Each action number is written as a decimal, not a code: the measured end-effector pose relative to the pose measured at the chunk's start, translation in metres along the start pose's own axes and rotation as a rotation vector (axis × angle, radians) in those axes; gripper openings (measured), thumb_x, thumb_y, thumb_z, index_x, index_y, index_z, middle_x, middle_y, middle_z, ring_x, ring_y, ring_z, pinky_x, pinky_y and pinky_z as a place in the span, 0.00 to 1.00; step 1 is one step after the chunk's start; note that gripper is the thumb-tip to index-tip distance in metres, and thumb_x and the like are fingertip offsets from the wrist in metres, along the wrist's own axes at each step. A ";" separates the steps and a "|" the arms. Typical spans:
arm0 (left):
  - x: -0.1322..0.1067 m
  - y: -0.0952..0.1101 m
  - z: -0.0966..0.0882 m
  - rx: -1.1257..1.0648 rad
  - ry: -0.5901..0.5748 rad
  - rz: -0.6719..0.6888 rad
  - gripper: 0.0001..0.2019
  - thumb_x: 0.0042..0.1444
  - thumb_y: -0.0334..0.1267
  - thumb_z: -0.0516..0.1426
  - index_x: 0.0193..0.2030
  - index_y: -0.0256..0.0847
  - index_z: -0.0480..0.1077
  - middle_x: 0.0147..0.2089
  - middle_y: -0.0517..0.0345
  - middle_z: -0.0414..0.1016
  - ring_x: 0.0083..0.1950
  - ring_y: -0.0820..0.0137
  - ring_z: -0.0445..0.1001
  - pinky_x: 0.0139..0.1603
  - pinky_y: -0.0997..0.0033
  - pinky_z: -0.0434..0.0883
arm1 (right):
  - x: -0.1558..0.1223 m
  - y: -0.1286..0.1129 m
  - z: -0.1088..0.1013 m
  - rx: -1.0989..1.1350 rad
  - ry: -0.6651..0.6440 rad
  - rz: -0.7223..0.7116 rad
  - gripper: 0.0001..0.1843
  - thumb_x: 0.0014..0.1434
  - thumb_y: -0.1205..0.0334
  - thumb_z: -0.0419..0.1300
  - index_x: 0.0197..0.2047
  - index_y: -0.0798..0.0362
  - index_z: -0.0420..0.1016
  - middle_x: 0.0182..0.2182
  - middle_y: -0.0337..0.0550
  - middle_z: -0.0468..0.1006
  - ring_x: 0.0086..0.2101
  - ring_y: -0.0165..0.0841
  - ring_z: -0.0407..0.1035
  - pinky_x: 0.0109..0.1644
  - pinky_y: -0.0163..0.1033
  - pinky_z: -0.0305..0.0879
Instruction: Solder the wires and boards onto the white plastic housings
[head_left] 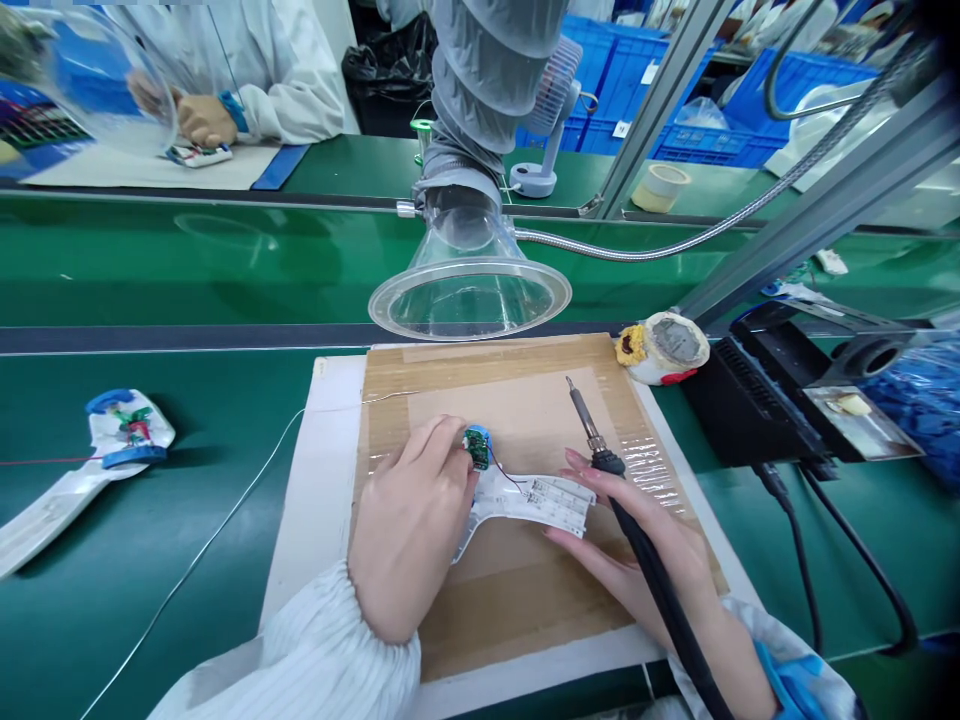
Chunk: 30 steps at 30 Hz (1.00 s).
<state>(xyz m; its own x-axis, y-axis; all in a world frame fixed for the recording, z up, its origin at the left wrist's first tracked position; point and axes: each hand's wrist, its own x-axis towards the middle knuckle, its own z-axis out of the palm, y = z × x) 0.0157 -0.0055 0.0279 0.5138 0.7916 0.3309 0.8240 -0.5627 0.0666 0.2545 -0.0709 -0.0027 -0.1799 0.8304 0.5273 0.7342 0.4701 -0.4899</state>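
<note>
On the cardboard pad (517, 380), my left hand (409, 510) is pinching a small green circuit board (475, 448), while my right hand (630, 540) is gripping a soldering iron (600, 440) penwise, keeping its tip clear of the board, beside a white strip (536, 503).

A soldering iron (592, 432) slants toward the frame's upper middle, metal tip bare and raised, black grip running down to the lower right. At centre, a small green circuit board (475, 448) with a blue backing connects by a thin wire (504, 472) to a white strip (536, 503) lying flat.
</note>
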 end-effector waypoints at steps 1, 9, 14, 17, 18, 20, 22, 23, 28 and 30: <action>0.000 -0.002 0.001 -0.034 -0.014 -0.005 0.08 0.67 0.27 0.57 0.38 0.37 0.76 0.59 0.44 0.81 0.57 0.52 0.82 0.45 0.51 0.84 | -0.001 0.000 0.000 0.014 -0.002 0.011 0.34 0.68 0.64 0.71 0.72 0.46 0.65 0.58 0.50 0.84 0.52 0.43 0.83 0.52 0.39 0.85; 0.004 -0.007 0.001 -0.125 0.004 0.117 0.14 0.71 0.27 0.51 0.37 0.36 0.75 0.61 0.41 0.79 0.64 0.50 0.78 0.56 0.51 0.82 | 0.009 -0.001 -0.008 0.218 -0.078 0.141 0.36 0.66 0.55 0.73 0.71 0.45 0.65 0.64 0.53 0.80 0.63 0.46 0.76 0.66 0.50 0.78; 0.000 -0.010 0.004 -0.159 -0.025 0.115 0.11 0.72 0.27 0.52 0.44 0.36 0.76 0.61 0.45 0.80 0.55 0.54 0.84 0.51 0.52 0.84 | 0.026 -0.003 0.008 0.351 -0.076 0.175 0.33 0.69 0.63 0.67 0.73 0.41 0.63 0.67 0.50 0.76 0.60 0.43 0.79 0.63 0.49 0.81; -0.007 -0.011 0.008 -0.272 -0.064 0.071 0.08 0.72 0.29 0.55 0.48 0.38 0.76 0.59 0.47 0.81 0.48 0.57 0.85 0.46 0.55 0.84 | 0.042 -0.004 0.021 0.339 -0.112 0.167 0.31 0.70 0.63 0.65 0.73 0.41 0.64 0.63 0.49 0.79 0.57 0.42 0.81 0.59 0.46 0.82; -0.009 -0.011 0.009 -0.332 -0.077 0.059 0.08 0.72 0.30 0.55 0.48 0.39 0.76 0.58 0.49 0.81 0.48 0.59 0.86 0.47 0.57 0.84 | 0.046 -0.005 0.025 0.328 -0.133 0.163 0.30 0.71 0.63 0.65 0.72 0.41 0.64 0.59 0.48 0.82 0.55 0.41 0.82 0.57 0.44 0.83; -0.012 -0.010 0.011 -0.447 -0.092 0.035 0.08 0.72 0.29 0.55 0.48 0.41 0.76 0.56 0.52 0.82 0.49 0.62 0.85 0.49 0.61 0.84 | 0.055 -0.007 0.030 0.322 -0.192 0.158 0.27 0.72 0.64 0.63 0.71 0.43 0.65 0.49 0.44 0.86 0.46 0.38 0.85 0.49 0.39 0.84; -0.014 -0.008 0.012 -0.524 -0.094 0.017 0.09 0.72 0.28 0.54 0.48 0.42 0.76 0.55 0.53 0.82 0.50 0.64 0.85 0.51 0.64 0.83 | 0.059 -0.009 0.033 0.331 -0.242 0.163 0.25 0.73 0.64 0.60 0.71 0.44 0.66 0.38 0.38 0.85 0.36 0.33 0.84 0.40 0.34 0.81; -0.014 -0.007 0.011 -0.547 -0.093 0.011 0.10 0.72 0.29 0.54 0.48 0.42 0.76 0.55 0.53 0.82 0.51 0.64 0.85 0.52 0.64 0.83 | 0.060 -0.010 0.034 0.331 -0.249 0.167 0.24 0.74 0.64 0.59 0.70 0.45 0.66 0.35 0.36 0.83 0.31 0.31 0.82 0.37 0.33 0.79; -0.019 -0.008 0.008 -0.567 -0.047 0.052 0.10 0.73 0.36 0.57 0.58 0.43 0.73 0.62 0.48 0.80 0.58 0.59 0.83 0.58 0.56 0.83 | 0.056 -0.010 0.033 0.355 -0.179 0.213 0.23 0.73 0.62 0.59 0.69 0.45 0.68 0.34 0.37 0.83 0.31 0.32 0.82 0.37 0.34 0.81; -0.022 -0.011 0.008 -0.556 -0.028 0.075 0.13 0.72 0.38 0.58 0.61 0.44 0.71 0.65 0.47 0.78 0.61 0.57 0.82 0.60 0.54 0.83 | 0.053 -0.009 0.033 0.405 -0.124 0.236 0.24 0.72 0.61 0.60 0.70 0.45 0.67 0.40 0.41 0.85 0.36 0.34 0.84 0.42 0.36 0.84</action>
<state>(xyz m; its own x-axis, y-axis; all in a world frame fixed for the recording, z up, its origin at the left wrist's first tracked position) -0.0025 -0.0152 0.0124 0.5784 0.7464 0.3290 0.5389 -0.6525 0.5328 0.2163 -0.0210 0.0067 -0.1339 0.9462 0.2945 0.4551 0.3227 -0.8299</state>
